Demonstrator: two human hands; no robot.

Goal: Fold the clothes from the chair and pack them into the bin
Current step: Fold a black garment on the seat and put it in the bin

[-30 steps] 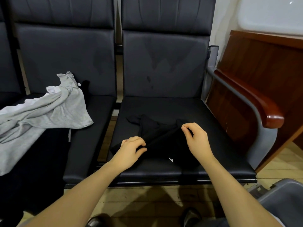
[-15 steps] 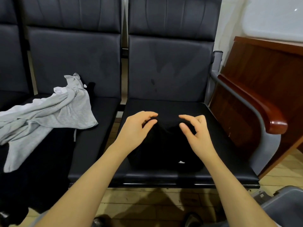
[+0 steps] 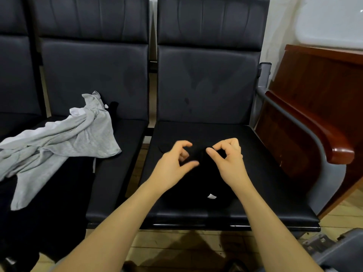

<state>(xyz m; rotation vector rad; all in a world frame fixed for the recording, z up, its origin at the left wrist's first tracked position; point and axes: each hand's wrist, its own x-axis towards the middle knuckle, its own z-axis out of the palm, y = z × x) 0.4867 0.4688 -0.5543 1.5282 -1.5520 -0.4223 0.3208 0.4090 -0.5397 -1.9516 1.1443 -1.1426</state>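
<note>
Lying on the seat of the right-hand chair [image 3: 255,146], a black garment [image 3: 198,185] sits directly beneath both hands and spreads from them toward the seat's front edge. Left hand [image 3: 173,161]: fingers curled, thumb and forefinger apart, hovering over or touching the garment's far edge; whether it pinches any cloth cannot be told, black lying on black. Right hand [image 3: 228,158]: fingers curled, forefinger and thumb nearly meeting just above the same far edge; a grip on cloth likewise cannot be confirmed. The two hands are near each other, thumbs facing inward.

Garment's long axis appears to run from the hands toward the viewer, though its outline merges with the dark seat and is hard to trace. A small white tag [image 3: 211,196] shows on it, nearer the viewer than the right hand.

Well to the left of the left hand, a grey garment [image 3: 64,142] lies crumpled over the neighbouring seat, with a white piece [image 3: 78,111] partly under it and dark cloth [image 3: 49,203] below; all are cut off at the left edge. Below the right forearm, a grey bin [image 3: 341,252] shows only its corner.
</note>
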